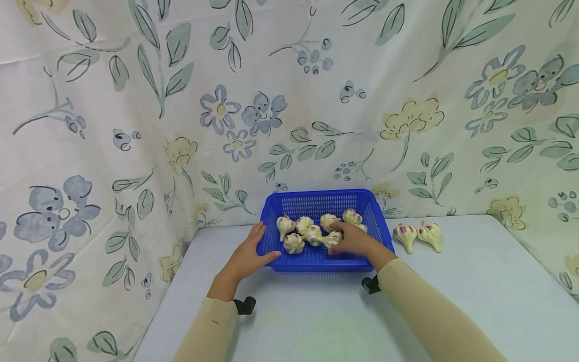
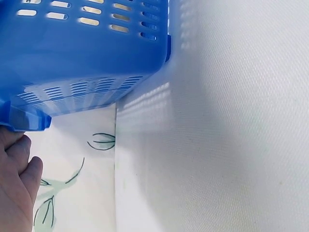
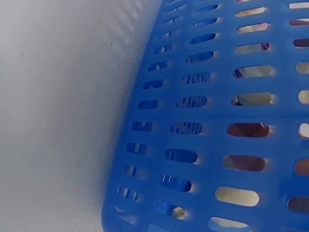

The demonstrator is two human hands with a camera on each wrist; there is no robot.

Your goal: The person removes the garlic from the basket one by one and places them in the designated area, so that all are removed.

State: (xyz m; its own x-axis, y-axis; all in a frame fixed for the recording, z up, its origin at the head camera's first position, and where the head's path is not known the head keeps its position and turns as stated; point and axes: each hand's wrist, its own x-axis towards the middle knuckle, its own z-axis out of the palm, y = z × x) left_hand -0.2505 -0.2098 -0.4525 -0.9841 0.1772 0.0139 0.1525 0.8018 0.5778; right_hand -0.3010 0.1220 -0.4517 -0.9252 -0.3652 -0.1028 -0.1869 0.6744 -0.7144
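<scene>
white table (image 1: pixel 307 322); on it, a blue basket (image 1: pixel 312 268). the left hand (image 1: pixel 246 255) rests, fingers spread, against its left side; the right hand (image 1: pixel 356 241), inside, grips a garlic bulb (image 1: pixel 332 239). gentle handling should keep neighbouring bulbs (image 1: pixel 312 235) settled.

The place looked like a small curtained-off recording corner: a light floral cloth (image 1: pixel 289 65) (blue and yellow blooms among green leaves) hung in soft folds behind and along the sides of a plain white bench (image 1: pixel 316 322). What sort of room lay beyond the cloth could not be told.
</scene>
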